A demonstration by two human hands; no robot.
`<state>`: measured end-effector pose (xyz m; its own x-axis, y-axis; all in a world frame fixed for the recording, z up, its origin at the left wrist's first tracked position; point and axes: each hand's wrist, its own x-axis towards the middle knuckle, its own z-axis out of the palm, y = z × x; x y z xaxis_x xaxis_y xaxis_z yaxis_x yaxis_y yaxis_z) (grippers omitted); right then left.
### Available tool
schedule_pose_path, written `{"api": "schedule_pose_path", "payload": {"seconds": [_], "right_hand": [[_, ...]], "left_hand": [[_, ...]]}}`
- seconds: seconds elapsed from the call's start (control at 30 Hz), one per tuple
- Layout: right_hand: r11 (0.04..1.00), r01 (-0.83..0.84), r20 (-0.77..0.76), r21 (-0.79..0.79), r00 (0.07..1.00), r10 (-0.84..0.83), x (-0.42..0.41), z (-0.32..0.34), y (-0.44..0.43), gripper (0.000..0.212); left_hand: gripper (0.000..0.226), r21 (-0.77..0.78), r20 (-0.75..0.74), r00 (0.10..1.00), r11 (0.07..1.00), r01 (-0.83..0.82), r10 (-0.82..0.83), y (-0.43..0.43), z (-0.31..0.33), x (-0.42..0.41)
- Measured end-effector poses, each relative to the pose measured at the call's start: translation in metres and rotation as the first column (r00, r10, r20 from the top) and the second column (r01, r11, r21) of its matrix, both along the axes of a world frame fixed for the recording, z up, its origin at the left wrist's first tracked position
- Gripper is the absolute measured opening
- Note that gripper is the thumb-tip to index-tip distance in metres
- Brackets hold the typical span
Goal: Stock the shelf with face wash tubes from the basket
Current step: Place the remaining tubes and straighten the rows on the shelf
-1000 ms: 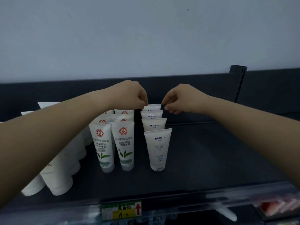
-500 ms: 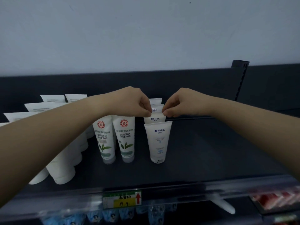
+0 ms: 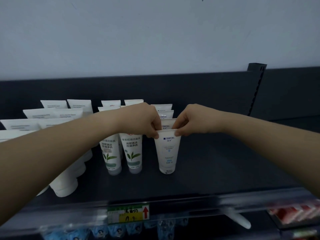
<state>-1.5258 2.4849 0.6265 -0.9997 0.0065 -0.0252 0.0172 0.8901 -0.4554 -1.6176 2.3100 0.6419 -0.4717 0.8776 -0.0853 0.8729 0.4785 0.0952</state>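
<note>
On shelf [image 3: 216,172]: front tube [image 3: 167,151], light, soft-walled, cap-down; left hand [image 3: 143,121] and right hand [image 3: 194,121] pinch its stiff crimp corners.

A single head-worn wide-angle camera faces forward and down, close above a dark shelf [image 3: 216,170]; pale wall [image 3: 155,32] fills 12 o'clock, price label [image 3: 128,214] sits at 6 o'clock.

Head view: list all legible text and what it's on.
"MANTING": front white plastic tube with blue print, and the white tubes behind it.
"绿茶控油洁面乳", "深层清洁 控油净透": two white green-leaf tubes.
Red up arrow; handwriting too blurred to read: yellow-green shelf-edge price tag.
Grey print, too blurred to read: plain white tubes at left.
Small print on the front tube: too small to read.
</note>
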Motion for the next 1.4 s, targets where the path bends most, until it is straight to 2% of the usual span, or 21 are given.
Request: {"api": "schedule_pose_path", "payload": {"seconds": [0.63,0.9,1.23,1.4], "right_hand": [[0.995,0.035,-0.136,0.09,0.99,-0.022,-0.0069,-0.0083,-0.0062,0.013],[0.998,0.028,-0.116,0.058,0.993,-0.021,-0.0047,-0.0068,-0.0051,0.015],[0.995,-0.02,-0.08,0.097,0.996,0.028,-0.006,-0.0056,-0.0025,0.016],[0.997,-0.058,-0.067,0.056,0.996,0.061,-0.0094,-0.0007,0.002,0.018]], "left_hand": [[0.019,-0.032,-0.198,0.98,0.999,-0.034,0.027,0.0053,-0.0019,-0.0021],[0.019,-0.021,-0.164,0.985,0.999,-0.047,0.043,0.0064,-0.0024,-0.0026],[0.021,-0.018,-0.157,0.985,0.997,-0.071,0.067,0.0051,-0.0045,0.0016],[0.023,0.008,-0.15,0.985,0.997,-0.08,0.08,0.0019,-0.0045,0.002]]}}
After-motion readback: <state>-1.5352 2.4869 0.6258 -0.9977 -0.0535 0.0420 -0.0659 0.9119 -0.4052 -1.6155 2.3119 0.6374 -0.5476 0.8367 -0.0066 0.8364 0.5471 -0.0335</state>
